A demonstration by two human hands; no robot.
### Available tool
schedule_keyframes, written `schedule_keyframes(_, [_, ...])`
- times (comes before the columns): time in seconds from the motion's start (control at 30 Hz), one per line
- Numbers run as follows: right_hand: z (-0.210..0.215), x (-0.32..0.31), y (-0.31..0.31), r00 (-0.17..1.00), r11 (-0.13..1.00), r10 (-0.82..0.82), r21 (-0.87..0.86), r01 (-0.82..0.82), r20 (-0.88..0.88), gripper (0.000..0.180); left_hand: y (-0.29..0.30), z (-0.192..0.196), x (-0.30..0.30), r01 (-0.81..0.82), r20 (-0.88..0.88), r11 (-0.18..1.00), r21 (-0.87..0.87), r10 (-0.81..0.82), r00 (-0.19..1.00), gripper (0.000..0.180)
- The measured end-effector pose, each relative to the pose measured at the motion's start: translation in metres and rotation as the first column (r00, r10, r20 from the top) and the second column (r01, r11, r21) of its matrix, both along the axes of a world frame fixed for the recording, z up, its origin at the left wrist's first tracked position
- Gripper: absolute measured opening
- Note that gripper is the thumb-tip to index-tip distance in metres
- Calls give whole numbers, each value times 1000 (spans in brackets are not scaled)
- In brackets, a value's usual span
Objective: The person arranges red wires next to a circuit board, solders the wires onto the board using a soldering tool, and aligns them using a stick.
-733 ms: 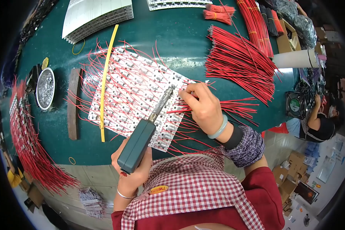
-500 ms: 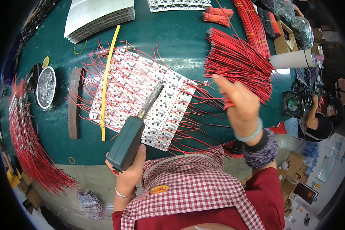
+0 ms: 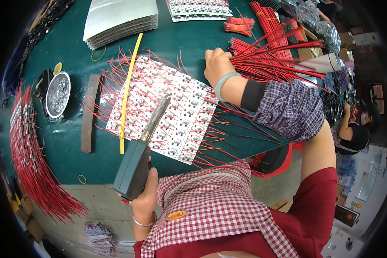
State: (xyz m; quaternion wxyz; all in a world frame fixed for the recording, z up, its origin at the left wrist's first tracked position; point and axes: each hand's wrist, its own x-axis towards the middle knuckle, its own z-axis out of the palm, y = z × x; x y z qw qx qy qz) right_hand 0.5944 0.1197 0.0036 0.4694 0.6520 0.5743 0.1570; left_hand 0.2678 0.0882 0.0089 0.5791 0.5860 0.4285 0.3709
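My left hand (image 3: pixel 145 195) is closed round the dark green handle of a soldering gun (image 3: pixel 131 168), below the board. Its metal barrel slants up and right, with the tip over a white circuit board panel (image 3: pixel 174 139). Thin red wires stick out from the panel's left part and right edge, with darker ones at the right. Farther right, my right hand (image 3: pixel 219 68) has its fingers curled on the left ends of red wires (image 3: pixel 262 60) at the pile. Those wires fan out to the right, some blurred; the fingertips are partly hidden.
A yellow strip (image 3: pixel 130 92) lies across the panel, beside a brown bar (image 3: pixel 91 114). A bowl of silvery bits (image 3: pixel 58 95) stands left. Wired boards (image 3: pixel 28 142) hang over the left edge. Stacked panels (image 3: pixel 120 21) sit at the back; a white tube (image 3: pixel 324 63) is at right.
My right hand has moved up and left from beside the panel to the wire pile and closed on wires, whose far ends have lifted. The soldering gun has shifted slightly down and left.
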Motion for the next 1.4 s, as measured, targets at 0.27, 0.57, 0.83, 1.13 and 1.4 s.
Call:
schedule_keyframes(0.27, [40,-39,-62,790,855,286,517,45,-543,15,5,-6,-15,-52,9,982,-183,55,998,43])
schedule_keyframes(0.57, [-22,-64,-102,468,559,530,706,435,-707,42,1,-7,-3,40,-48,982,-186,-50,998,37])
schedule_keyframes(0.83, [-17,-68,-105,476,556,547,724,408,-688,43,-1,-5,12,153,-238,981,119,-121,964,19])
schedule_keyframes(1.13, [-16,-66,-104,459,550,568,730,406,-683,40,-2,-3,30,224,-125,972,66,-214,969,20])
schedule_keyframes(1.4, [-16,-67,-102,480,546,573,746,381,-664,35,-4,-6,35,259,-167,961,100,-240,956,18])
